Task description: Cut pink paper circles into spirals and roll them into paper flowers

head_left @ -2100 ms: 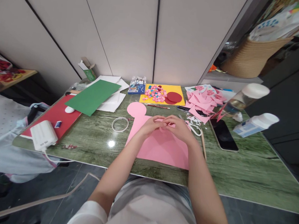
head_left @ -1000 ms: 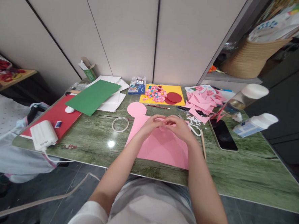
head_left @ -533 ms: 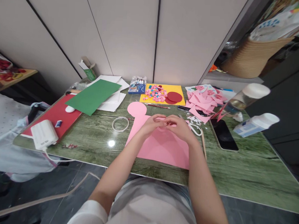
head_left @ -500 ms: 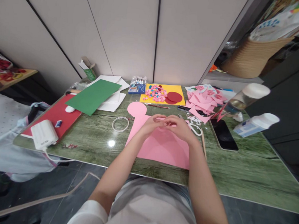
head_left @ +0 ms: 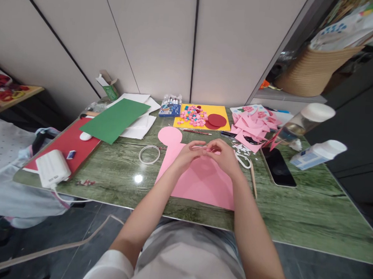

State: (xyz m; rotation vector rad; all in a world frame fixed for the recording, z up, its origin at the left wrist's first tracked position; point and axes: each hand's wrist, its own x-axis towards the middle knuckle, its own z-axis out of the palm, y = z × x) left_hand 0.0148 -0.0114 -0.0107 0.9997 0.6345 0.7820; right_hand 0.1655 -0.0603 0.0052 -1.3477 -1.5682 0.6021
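Observation:
My left hand and my right hand meet fingertip to fingertip over a large pink paper sheet with a round lobe at its top left. Both hands pinch a tiny pink piece between them, too small to name. White-handled scissors lie just right of my right hand, and a thin wooden stick lies beside the sheet's right edge.
A white tape ring, a green sheet, a red sheet and a white power bank lie left. At the back are a yellow sheet with small pink balls and pink scraps. A phone and bottles are right.
My hands have lifted slightly off the pink sheet and the fingertips have shifted a little farther from me. Nothing else on the table has moved.

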